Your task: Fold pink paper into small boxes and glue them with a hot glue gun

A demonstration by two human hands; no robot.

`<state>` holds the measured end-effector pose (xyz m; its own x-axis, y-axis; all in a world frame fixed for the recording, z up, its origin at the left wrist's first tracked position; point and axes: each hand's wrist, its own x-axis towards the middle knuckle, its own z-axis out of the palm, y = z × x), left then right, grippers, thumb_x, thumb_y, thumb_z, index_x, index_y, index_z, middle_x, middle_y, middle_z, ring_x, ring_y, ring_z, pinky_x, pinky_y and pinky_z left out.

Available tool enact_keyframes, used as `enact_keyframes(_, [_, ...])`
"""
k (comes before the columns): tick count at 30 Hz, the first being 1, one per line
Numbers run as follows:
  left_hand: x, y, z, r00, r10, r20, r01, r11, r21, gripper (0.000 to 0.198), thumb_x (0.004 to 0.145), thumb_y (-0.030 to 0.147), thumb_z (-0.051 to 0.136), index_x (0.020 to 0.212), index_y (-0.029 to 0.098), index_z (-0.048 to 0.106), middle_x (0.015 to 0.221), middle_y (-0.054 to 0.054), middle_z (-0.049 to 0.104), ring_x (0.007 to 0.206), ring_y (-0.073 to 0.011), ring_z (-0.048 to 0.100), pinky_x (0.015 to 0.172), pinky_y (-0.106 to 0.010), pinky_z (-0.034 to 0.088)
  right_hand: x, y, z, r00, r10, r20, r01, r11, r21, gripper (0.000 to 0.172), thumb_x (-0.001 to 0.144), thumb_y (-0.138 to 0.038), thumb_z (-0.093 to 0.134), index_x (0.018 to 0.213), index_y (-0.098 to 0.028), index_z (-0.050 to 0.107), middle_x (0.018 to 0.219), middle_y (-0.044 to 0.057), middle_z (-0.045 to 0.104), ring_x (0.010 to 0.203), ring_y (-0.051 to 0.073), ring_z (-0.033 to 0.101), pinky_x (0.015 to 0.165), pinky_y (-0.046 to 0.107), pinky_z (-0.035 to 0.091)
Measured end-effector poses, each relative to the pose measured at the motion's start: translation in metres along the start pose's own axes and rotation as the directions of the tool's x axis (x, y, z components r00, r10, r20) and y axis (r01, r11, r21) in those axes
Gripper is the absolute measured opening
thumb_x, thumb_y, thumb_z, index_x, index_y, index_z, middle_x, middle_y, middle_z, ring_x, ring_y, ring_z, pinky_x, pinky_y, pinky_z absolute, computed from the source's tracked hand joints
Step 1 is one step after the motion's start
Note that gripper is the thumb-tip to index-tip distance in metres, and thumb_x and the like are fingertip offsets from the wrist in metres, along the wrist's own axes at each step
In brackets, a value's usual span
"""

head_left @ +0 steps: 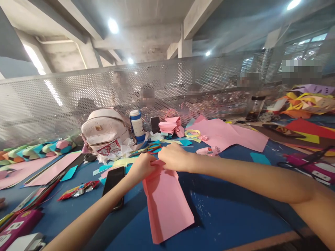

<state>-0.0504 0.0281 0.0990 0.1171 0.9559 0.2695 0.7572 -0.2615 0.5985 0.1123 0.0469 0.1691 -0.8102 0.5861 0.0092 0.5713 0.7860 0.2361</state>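
Observation:
A folded sheet of pink paper point(169, 205) stretches toward me over the blue table point(220, 212), its far end raised between my hands. My left hand point(142, 167) pinches the paper's far left corner. Close beside it, my right hand point(171, 157) has its fingers closed on the same far edge; the fingertips are partly hidden. A crease runs down the left side of the sheet. A black phone point(113, 183) lies just left of the paper, partly behind my left forearm. Scissors point(151, 148) rest beyond my hands.
A pink backpack point(104, 122), a white-and-blue bottle point(137, 125) and folded pink paper point(170, 125) stand along the perforated metal screen point(162, 80). A pink glue gun point(208, 150) lies right of my hands. Large pink sheets point(225, 132) spread behind it. A red snack wrapper point(78, 190) is at left.

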Motion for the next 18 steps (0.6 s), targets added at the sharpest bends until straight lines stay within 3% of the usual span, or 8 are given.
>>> enact_keyframes(4, [0.003, -0.001, 0.001, 0.999, 0.035, 0.036, -0.036, 0.999, 0.03, 0.03, 0.059, 0.01, 0.055, 0.042, 0.02, 0.031, 0.045, 0.006, 0.025, 0.05, -0.01, 0.019, 0.053, -0.03, 0.013, 0.011, 0.008, 0.016, 0.998, 0.013, 0.055, -0.012, 1.0, -0.012, 0.017, 0.077, -0.004, 0.061, 0.086, -0.01, 0.074, 0.087, 0.014, 0.075, 0.084, 0.026, 0.071, 0.066, 0.029, 0.047])
enact_keyframes(7, [0.003, -0.007, -0.001, 0.994, 0.049, 0.093, -0.052, 0.998, 0.029, 0.031, 0.056, 0.009, 0.055, 0.041, 0.02, 0.03, 0.045, 0.006, 0.024, 0.049, -0.0102, 0.019, 0.052, -0.03, 0.013, 0.009, 0.014, 0.022, 0.995, 0.005, 0.104, -0.004, 1.0, -0.009, 0.021, 0.069, -0.001, 0.064, 0.085, -0.008, 0.075, 0.087, 0.016, 0.075, 0.086, 0.028, 0.071, 0.063, 0.029, 0.045])
enact_keyframes(14, [0.004, -0.007, -0.007, 0.974, 0.074, 0.216, -0.074, 0.997, -0.01, 0.03, 0.055, 0.016, 0.057, 0.041, 0.02, 0.03, 0.048, 0.007, 0.023, 0.051, -0.0099, 0.022, 0.05, -0.027, 0.013, 0.009, 0.019, 0.022, 0.973, -0.054, 0.224, 0.045, 0.998, 0.043, 0.019, 0.075, -0.015, 0.068, 0.092, -0.012, 0.075, 0.091, 0.014, 0.075, 0.087, 0.028, 0.07, 0.062, 0.027, 0.043])
enact_keyframes(18, [0.005, -0.004, -0.003, 0.964, 0.079, 0.255, -0.078, 0.997, -0.012, 0.029, 0.057, 0.019, 0.058, 0.042, 0.019, 0.032, 0.048, 0.007, 0.025, 0.051, -0.0096, 0.023, 0.049, -0.027, 0.014, 0.014, 0.018, 0.024, 0.953, -0.107, 0.284, 0.08, 0.991, 0.104, 0.03, 0.074, -0.033, 0.072, 0.099, -0.016, 0.073, 0.095, 0.01, 0.075, 0.087, 0.027, 0.069, 0.062, 0.026, 0.043])
